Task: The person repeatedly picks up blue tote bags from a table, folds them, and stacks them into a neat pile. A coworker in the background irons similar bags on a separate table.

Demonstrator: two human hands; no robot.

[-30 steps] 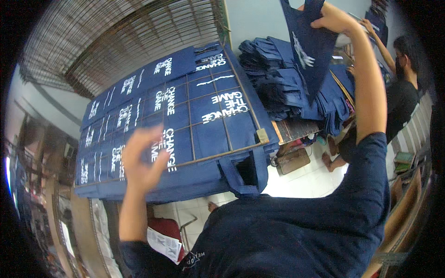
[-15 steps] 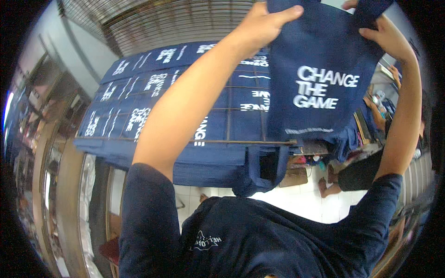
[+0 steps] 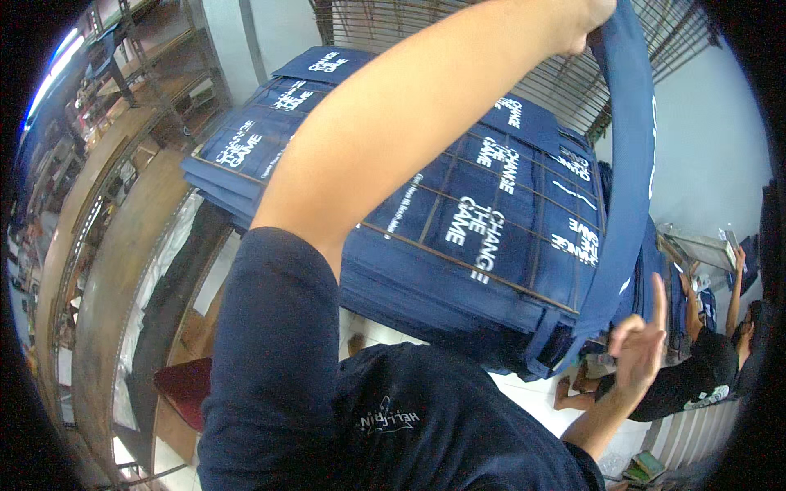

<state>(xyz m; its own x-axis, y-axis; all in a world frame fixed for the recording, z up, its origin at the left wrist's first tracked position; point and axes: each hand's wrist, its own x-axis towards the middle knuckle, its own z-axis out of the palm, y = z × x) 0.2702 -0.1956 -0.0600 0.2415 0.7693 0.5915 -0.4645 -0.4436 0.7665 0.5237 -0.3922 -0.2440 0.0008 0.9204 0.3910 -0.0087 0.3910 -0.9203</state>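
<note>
My left hand (image 3: 585, 29) is raised high at the top edge, its arm crossing over the stacks. It grips a navy fabric tote bag (image 3: 624, 155), which hangs down almost edge-on, so its white print is barely visible. The left fingertips are partly cut off by the frame. My right hand (image 3: 640, 352) is low on the right, beside the bag's lower end and apart from it. Its index finger points up, the other fingers are loosely bent, and nothing is seen in it.
Stacked navy bags (image 3: 409, 237) with white lettering lie in rows under a thin metal grid. A slatted metal screen (image 3: 393, 20) is behind them. Wooden shelving (image 3: 123, 172) lines the left, near a dark red seat (image 3: 184, 389). Another person (image 3: 696, 376) sits at the right.
Both hands held the bag up flat before; now the right hand has let go and dropped lower. The bag has turned edge-on in my left hand, and the view has shifted.
</note>
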